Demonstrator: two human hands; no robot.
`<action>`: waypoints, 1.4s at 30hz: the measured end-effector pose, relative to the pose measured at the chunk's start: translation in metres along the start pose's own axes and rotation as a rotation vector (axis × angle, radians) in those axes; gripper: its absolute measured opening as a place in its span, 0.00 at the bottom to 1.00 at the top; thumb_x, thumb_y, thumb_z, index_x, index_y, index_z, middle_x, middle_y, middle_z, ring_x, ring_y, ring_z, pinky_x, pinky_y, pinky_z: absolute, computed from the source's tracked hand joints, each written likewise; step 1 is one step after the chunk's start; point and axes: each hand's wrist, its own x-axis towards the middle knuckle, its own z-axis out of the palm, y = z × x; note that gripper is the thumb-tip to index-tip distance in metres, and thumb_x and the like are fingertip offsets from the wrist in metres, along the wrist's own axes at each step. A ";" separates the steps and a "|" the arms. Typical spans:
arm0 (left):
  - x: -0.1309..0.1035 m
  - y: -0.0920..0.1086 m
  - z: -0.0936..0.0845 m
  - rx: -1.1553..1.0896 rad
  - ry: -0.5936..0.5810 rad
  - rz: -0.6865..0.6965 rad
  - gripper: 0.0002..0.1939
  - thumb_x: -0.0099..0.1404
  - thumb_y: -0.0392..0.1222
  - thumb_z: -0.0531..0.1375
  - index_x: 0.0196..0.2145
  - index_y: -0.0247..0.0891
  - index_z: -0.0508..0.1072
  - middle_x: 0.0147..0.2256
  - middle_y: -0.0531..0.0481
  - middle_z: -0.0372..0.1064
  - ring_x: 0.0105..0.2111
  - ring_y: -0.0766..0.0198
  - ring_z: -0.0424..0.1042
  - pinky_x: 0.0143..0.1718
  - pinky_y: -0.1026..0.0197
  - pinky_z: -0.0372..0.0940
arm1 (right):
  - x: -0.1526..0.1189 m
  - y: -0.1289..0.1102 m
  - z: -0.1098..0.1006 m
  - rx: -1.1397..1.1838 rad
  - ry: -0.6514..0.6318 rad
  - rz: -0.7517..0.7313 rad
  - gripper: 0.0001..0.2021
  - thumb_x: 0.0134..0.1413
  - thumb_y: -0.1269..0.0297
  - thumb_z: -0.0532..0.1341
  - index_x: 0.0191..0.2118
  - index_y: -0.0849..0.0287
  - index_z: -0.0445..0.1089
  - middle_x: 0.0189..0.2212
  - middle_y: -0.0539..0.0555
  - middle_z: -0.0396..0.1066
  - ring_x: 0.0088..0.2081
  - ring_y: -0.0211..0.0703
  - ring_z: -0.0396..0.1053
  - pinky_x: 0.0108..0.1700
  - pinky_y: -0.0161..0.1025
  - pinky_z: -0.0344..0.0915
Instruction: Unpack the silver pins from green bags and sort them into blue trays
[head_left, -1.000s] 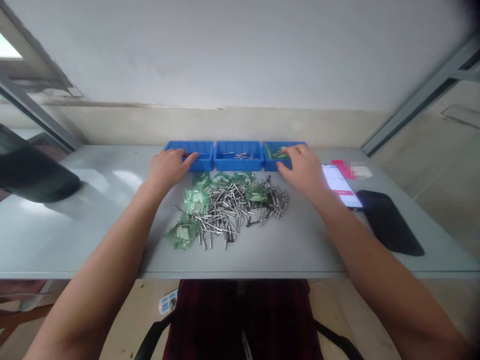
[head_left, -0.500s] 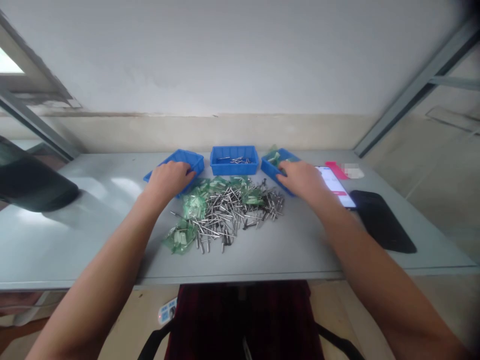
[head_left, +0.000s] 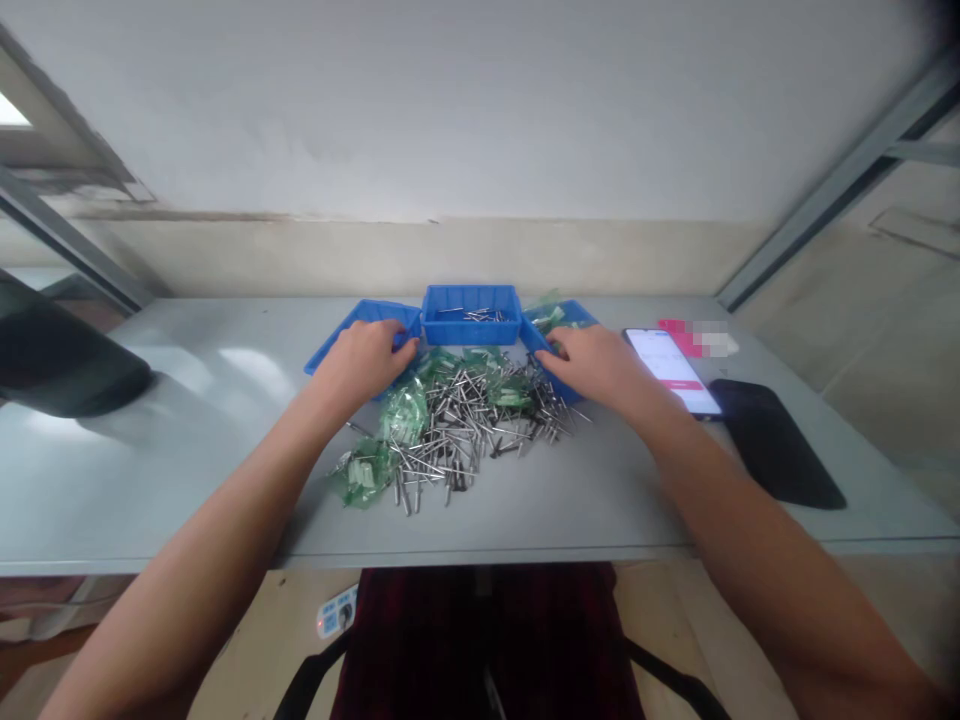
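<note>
My left hand (head_left: 367, 357) is closed on the near side of the left blue bin (head_left: 341, 330), thumb and fingers at its rim. My right hand (head_left: 589, 360) grips the near edge of the right blue bin (head_left: 540, 352), where green plastic packets (head_left: 553, 318) lie. Between them stands the middle blue bin (head_left: 471, 332), holding a few metal pins that look like rivets (head_left: 484, 315). Both side bins are angled and sit against or very near the middle one. In front lies a heap of silvery rivet-like pins (head_left: 457, 420) mixed with green plastic packets (head_left: 405, 410).
A lit phone (head_left: 671, 370) and a black flat object (head_left: 776, 445) lie on the right, with a pink item (head_left: 681, 335) behind. A dark cylindrical object (head_left: 71, 350) rests at the left. The wall (head_left: 480, 245) backs the table; a power strip (head_left: 337, 612) is on the floor.
The left bin has shifted right with my left hand, closing its gap to the middle bin. The right bin has moved slightly left with my right hand. The view has shifted a little.
</note>
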 end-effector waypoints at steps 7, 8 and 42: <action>-0.003 0.005 -0.001 0.078 -0.039 -0.105 0.18 0.66 0.52 0.51 0.34 0.39 0.75 0.25 0.42 0.72 0.24 0.56 0.68 0.23 0.57 0.57 | -0.002 -0.004 -0.002 -0.011 0.057 0.027 0.16 0.59 0.54 0.51 0.37 0.58 0.72 0.25 0.57 0.70 0.26 0.47 0.64 0.27 0.41 0.49; -0.004 0.006 0.000 0.104 -0.006 -0.103 0.18 0.67 0.52 0.51 0.37 0.39 0.75 0.29 0.41 0.73 0.27 0.54 0.70 0.25 0.55 0.59 | -0.003 -0.006 -0.003 -0.021 0.088 0.039 0.16 0.60 0.55 0.51 0.38 0.58 0.72 0.26 0.58 0.71 0.27 0.48 0.65 0.27 0.41 0.49; -0.028 0.042 0.011 -0.131 -0.080 0.602 0.14 0.69 0.40 0.50 0.37 0.34 0.75 0.32 0.46 0.71 0.34 0.59 0.71 0.35 0.57 0.66 | -0.021 -0.053 0.016 0.207 -0.136 -0.520 0.10 0.62 0.65 0.53 0.35 0.61 0.69 0.33 0.54 0.70 0.36 0.42 0.67 0.35 0.37 0.58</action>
